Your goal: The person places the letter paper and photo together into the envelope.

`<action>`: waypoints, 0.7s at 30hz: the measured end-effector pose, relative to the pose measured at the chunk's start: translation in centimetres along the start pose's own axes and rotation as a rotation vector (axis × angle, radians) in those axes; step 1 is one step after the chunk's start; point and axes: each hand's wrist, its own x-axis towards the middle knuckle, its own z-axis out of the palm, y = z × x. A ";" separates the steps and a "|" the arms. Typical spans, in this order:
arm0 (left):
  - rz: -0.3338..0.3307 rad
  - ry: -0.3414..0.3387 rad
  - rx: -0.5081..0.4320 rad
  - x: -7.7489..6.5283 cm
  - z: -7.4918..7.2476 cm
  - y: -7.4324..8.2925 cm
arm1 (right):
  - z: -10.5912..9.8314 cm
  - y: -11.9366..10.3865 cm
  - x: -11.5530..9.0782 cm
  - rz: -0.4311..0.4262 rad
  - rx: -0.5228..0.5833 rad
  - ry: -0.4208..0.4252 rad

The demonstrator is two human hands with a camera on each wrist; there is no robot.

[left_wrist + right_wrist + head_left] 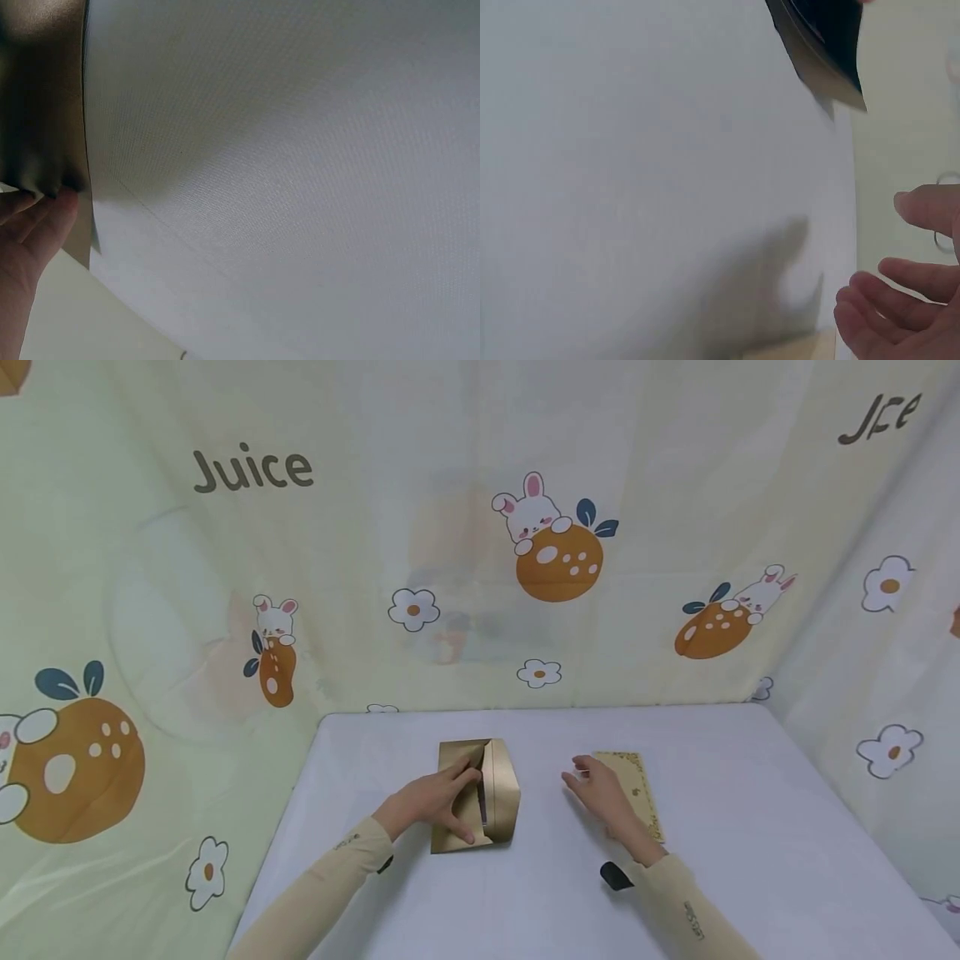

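the left hand (441, 800), thumb and fingers spread, presses on a gold envelope (502, 793) on the table (487, 902) — its flap is at the right. the right hand (602, 793), fingers apart, loosely bent, is near a cream card (636, 781).

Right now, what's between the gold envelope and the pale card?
In the head view, white tabletop separates the gold envelope from the pale card, with the right hand partly over it.

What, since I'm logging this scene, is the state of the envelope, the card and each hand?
Gold envelope: flap unfolded, mouth gaping
Cream card: flat, partly hidden
Left hand: holding the envelope beside its mouth
Right hand: loosely open, holding nothing
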 end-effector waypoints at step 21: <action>-0.008 0.000 -0.007 0.1 0.1 -0.1 | -4.7 5.5 -2.5 0.135 -0.214 0.046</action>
